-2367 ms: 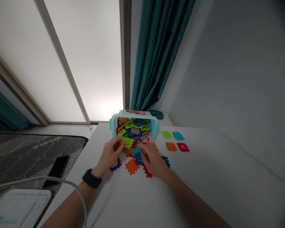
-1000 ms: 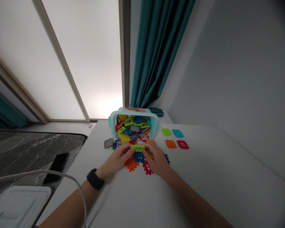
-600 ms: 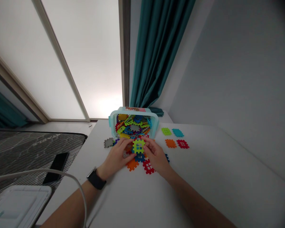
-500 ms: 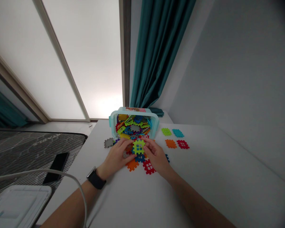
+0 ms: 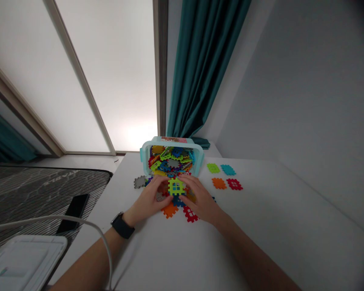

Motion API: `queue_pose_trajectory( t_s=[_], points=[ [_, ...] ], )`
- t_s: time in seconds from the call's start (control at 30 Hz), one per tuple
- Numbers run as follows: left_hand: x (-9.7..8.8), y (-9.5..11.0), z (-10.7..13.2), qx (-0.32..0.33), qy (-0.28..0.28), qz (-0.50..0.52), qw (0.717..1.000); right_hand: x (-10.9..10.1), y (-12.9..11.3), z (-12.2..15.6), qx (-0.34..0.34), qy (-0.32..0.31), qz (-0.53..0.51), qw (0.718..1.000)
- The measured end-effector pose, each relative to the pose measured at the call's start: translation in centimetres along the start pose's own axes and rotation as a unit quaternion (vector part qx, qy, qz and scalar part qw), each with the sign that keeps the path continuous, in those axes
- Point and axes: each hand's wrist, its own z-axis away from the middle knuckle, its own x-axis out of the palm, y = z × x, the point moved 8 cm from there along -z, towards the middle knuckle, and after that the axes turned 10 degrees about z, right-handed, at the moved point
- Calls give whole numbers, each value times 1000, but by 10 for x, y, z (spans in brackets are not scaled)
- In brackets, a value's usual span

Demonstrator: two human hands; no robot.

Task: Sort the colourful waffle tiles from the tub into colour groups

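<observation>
Both my hands stand close together on the white table, just in front of the tipped teal plastic box, which is packed with colourful waffle blocks. My left hand and my right hand have their fingers on either side of a lime-green waffle block, which stands face-on. Below it, a blue block is partly hidden. An orange block and a red block lie flat by my fingers. A black watch circles my left wrist.
A grey block lies left of the box. Four flat blocks sit to the right: lime, teal, orange and red. Past the table's left edge are a striped mat, a black phone, a white lid and a white cable.
The lime-green block has turned from edge-on to face-on between my hands and sits lower, nearer the pile. My hands have come closer around it.
</observation>
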Motion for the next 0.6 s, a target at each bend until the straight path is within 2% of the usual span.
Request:
queue_pose_trajectory(
  t_s=[0.17, 0.23, 0.3, 0.37, 0.5, 0.6],
  points=[
    [6, -4, 1, -29, -10, 47, 998, -4, -3, -1, 10, 11, -25, 1000],
    [5, -4, 1, -39, -7, 56, 998, -1, -1, -1, 37, 10, -77, 996],
    [2, -5, 0, -48, 5, 52, 997, 8, 4, 0, 91, -5, -175, 980],
    [-3, -5, -1, -53, 26, 49, 997, 22, 9, 3, 165, -20, -305, 938],
    [-8, -7, -3, -63, 52, 92, 992, 45, 6, 9, 271, -35, -505, 818],
    [-3, -12, -3, -83, 50, 152, 984, 49, -2, 9, 296, -56, -558, 773]
  ],
)
